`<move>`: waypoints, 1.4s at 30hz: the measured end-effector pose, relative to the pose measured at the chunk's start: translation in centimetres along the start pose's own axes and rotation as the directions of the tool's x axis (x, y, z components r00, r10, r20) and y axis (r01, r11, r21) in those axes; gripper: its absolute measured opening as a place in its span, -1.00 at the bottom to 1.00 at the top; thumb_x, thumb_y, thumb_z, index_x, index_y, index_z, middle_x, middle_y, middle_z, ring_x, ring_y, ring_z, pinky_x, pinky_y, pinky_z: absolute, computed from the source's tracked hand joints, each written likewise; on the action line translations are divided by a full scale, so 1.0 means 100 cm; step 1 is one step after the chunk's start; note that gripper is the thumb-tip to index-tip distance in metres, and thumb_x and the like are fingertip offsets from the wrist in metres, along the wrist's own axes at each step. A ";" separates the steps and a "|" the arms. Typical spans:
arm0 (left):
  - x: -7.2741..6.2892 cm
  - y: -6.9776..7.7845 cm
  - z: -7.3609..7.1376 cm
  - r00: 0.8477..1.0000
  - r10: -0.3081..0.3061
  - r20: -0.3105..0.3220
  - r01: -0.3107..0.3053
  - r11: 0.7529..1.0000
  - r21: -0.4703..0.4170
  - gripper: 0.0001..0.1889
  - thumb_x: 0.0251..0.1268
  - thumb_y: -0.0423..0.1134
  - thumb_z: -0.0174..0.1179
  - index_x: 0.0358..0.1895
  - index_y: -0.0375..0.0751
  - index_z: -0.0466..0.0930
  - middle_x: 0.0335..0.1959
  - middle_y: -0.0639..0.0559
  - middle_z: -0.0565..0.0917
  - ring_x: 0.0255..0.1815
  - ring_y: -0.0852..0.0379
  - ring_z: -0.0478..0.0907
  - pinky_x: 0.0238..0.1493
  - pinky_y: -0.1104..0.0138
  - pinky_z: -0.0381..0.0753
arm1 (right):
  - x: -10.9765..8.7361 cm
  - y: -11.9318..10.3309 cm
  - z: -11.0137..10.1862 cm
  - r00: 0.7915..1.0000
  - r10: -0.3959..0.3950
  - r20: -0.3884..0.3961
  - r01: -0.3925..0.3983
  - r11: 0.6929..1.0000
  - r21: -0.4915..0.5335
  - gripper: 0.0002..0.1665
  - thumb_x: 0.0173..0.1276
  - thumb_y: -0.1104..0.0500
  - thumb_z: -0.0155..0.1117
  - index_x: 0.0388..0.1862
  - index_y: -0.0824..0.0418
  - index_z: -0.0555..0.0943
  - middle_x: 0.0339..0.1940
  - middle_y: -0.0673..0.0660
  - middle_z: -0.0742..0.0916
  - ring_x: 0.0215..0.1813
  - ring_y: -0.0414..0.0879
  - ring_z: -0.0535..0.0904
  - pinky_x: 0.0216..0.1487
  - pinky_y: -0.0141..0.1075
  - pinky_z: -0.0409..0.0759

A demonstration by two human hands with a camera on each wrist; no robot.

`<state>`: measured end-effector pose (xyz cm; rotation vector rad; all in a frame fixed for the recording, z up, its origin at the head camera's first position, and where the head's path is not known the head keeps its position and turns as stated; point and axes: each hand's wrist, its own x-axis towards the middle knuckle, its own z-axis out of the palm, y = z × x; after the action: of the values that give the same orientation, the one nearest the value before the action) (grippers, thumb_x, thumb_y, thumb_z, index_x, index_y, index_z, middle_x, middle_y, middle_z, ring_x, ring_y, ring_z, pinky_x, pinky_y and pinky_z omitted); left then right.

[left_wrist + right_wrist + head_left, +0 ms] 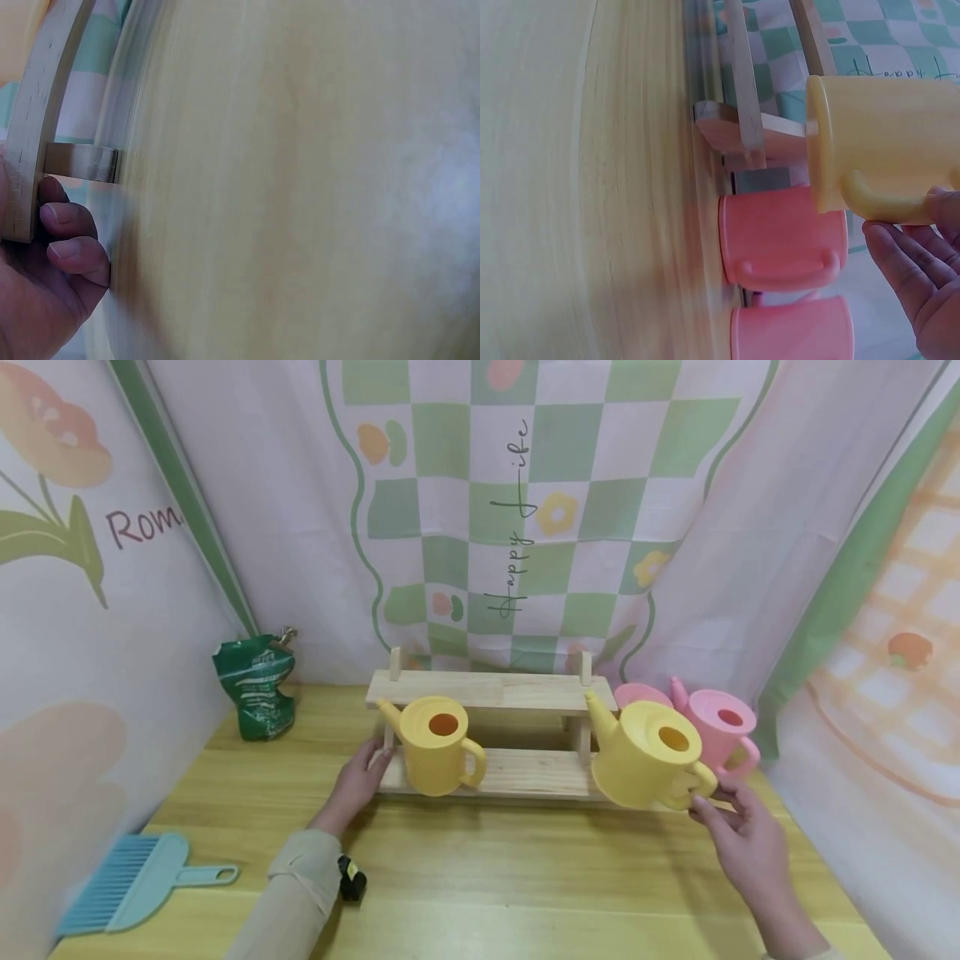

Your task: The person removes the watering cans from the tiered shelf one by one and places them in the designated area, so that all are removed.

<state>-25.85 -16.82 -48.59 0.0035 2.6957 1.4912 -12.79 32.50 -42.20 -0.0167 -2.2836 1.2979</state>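
My left hand grips the left end of a small two-tier wooden shelf; in the left wrist view its fingers curl under the edge of a board. One yellow watering can stands on the lower tier beside that hand, spout to the left. By its handle, my right hand pinches a second yellow watering can, raised and slightly tilted in front of the shelf's right end. The right wrist view shows this can above the table, with the thumb and fingertips on its handle.
Two pink watering cans stand on the table right of the shelf, one mostly hidden in the head view. A crumpled green bag sits at back left. A blue dustpan-and-brush piece and a small black object lie at front left.
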 end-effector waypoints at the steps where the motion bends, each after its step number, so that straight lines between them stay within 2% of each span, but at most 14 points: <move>1: 0.000 0.000 0.000 1.000 0.002 0.000 -0.002 1.000 0.001 -0.35 0.52 0.19 -0.15 0.49 -0.11 0.15 0.50 -0.22 0.18 0.49 -0.25 0.07 0.42 -0.16 0.07 | 0.000 0.001 -0.002 1.000 0.008 -0.001 -0.008 1.000 -0.001 -0.60 0.35 0.41 0.25 0.14 0.46 0.45 -0.18 -0.32 0.63 -0.32 -0.38 0.68 -0.26 -0.48 0.66; 10: 0.000 0.001 0.001 1.000 -0.003 0.000 0.003 1.000 -0.004 -0.36 0.52 0.19 -0.15 0.48 -0.10 0.16 0.50 -0.21 0.19 0.49 -0.24 0.08 0.42 -0.17 0.08 | -0.007 0.012 -0.018 0.999 0.028 -0.041 -0.029 0.999 -0.021 -0.69 0.34 0.43 0.25 0.05 0.42 0.48 -0.19 -0.36 0.62 -0.33 -0.44 0.66 -0.25 -0.59 0.61; 18: -0.001 0.000 0.000 1.000 0.003 -0.005 -0.003 1.000 0.006 -0.36 0.52 0.20 -0.16 0.47 -0.11 0.18 0.49 -0.22 0.20 0.48 -0.25 0.10 0.42 -0.17 0.09 | -0.012 0.018 -0.027 0.994 0.102 -0.047 -0.104 0.993 -0.047 -0.71 0.38 0.32 0.26 0.05 0.28 0.51 -0.21 -0.36 0.62 -0.33 -0.45 0.66 -0.25 -0.61 0.60; 28: 0.000 -0.001 0.001 1.000 0.007 -0.005 -0.007 1.000 0.005 -0.35 0.51 0.20 -0.16 0.49 -0.11 0.16 0.50 -0.22 0.19 0.49 -0.25 0.09 0.42 -0.15 0.08 | -0.018 0.030 -0.034 0.995 0.104 -0.010 -0.104 0.992 -0.068 -0.70 0.37 0.31 0.27 0.04 0.35 0.49 -0.24 -0.40 0.63 -0.33 -0.44 0.67 -0.27 -0.65 0.57; 36: 0.001 -0.001 0.001 1.000 -0.007 -0.008 0.007 1.000 0.000 -0.36 0.51 0.22 -0.16 0.47 -0.07 0.19 0.50 -0.19 0.21 0.49 -0.23 0.10 0.42 -0.16 0.09 | -0.021 0.037 -0.034 0.999 0.042 0.009 -0.041 0.996 -0.082 -0.71 0.35 0.39 0.26 -0.01 0.50 0.46 -0.26 -0.42 0.62 -0.38 -0.42 0.68 -0.31 -0.59 0.61; 42: 0.002 -0.001 0.002 1.000 -0.009 -0.011 0.009 1.000 -0.003 -0.38 0.50 0.22 -0.16 0.45 -0.05 0.21 0.49 -0.18 0.22 0.48 -0.23 0.11 0.42 -0.17 0.09 | -0.023 0.043 -0.032 0.995 0.089 0.048 -0.082 0.988 -0.132 -0.65 0.39 0.29 0.26 0.05 0.47 0.46 -0.28 -0.48 0.59 -0.38 -0.38 0.68 -0.35 -0.58 0.61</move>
<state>-25.99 -16.76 -48.81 -0.0175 2.6984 1.4978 -10.42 36.81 -45.25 -0.1272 -2.4342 1.2025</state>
